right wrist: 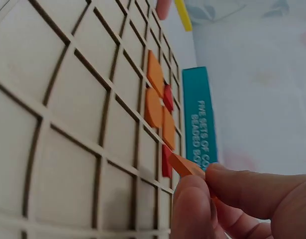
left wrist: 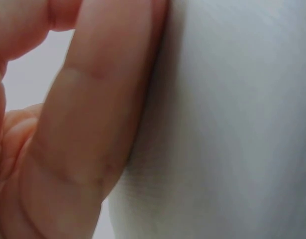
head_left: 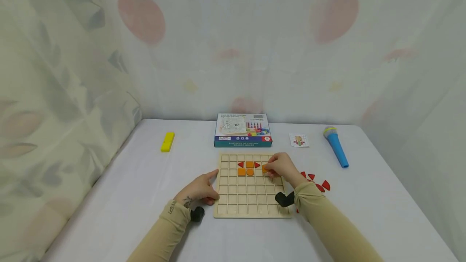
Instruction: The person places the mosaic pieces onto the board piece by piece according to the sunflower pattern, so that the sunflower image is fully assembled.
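In the head view, an orange piece is pinched by the right hand over the wooden grid board, whose left edge is touched by the left hand, fingers loosely curled. In the left wrist view, only fingers against the white table are seen. In the right wrist view, the piece is clamped between fingertips.

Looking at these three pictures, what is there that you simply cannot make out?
- Head view: the print on the small paper card is too small to read.
- Head view: some loose red wooden pieces are hidden behind the right hand and its sleeve.
- Left wrist view: blurred fingers of the left hand fill it, hiding the wooden grid board.
- Right wrist view: the teal box lettering is cut off by fingertips pinching an orange wooden piece.
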`<state>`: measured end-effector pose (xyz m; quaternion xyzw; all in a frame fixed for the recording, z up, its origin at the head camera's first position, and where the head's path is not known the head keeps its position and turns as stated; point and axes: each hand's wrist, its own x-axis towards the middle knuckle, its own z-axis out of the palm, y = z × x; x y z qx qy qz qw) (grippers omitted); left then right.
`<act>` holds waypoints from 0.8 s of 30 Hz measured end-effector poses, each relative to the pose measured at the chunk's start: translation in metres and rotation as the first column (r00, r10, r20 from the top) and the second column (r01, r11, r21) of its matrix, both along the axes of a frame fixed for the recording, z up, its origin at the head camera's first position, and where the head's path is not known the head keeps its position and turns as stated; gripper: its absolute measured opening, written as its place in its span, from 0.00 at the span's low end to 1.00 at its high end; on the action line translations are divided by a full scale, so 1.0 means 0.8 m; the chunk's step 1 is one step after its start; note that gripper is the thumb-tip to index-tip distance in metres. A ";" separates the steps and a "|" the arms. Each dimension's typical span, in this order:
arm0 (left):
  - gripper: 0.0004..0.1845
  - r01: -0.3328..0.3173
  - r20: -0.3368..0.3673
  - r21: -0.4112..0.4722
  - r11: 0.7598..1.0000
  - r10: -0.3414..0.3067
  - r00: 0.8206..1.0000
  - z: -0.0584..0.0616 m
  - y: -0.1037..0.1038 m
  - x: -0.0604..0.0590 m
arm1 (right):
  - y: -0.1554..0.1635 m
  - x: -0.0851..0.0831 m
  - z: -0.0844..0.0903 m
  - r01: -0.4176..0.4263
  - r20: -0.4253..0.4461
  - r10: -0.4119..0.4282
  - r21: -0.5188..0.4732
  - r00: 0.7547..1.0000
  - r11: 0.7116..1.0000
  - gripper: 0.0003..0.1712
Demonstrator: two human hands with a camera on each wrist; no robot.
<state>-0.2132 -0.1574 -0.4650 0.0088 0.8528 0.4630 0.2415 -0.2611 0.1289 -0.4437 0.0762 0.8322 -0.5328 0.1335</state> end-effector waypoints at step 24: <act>0.52 0.000 0.004 0.006 1.000 0.000 1.000 -0.001 -0.001 -0.001 | -0.033 -0.006 -0.022 0.018 0.023 -0.019 0.047 1.000 0.999 0.09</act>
